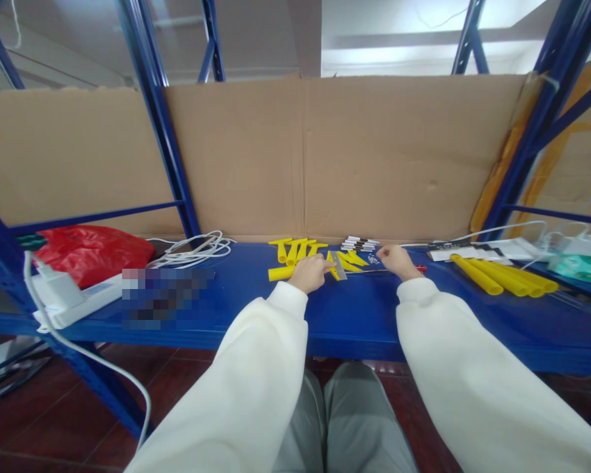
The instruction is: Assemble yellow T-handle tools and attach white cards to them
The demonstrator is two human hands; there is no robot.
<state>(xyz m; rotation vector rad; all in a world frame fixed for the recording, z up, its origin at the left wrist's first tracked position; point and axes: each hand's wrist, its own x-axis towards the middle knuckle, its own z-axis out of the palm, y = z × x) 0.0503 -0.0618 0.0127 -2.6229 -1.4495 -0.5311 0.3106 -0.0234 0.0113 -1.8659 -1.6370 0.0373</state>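
My left hand (309, 273) is closed over a yellow piece, its fingertips at a flat grey metal blade (340, 266) that looks like part of a scraper. A yellow tube-shaped handle (280, 273) sticks out to the left of this hand. My right hand (395, 260) is curled closed beside a small pile of screws (373, 259); what its fingers pinch, if anything, is too small to make out. By the right wrist shows the red end of a thin tool (422, 269), perhaps a screwdriver. Yellow flat pieces (353, 259) lie between the hands.
Behind the hands are yellow T-shaped parts (292, 251) and stacked black-and-white pieces (359, 244). Yellow tubes (502, 276) lie right. To the left are a coiled white cable (196, 251), a power strip (91, 301) and a red bag (93, 253). Cardboard (374, 157) walls the back.
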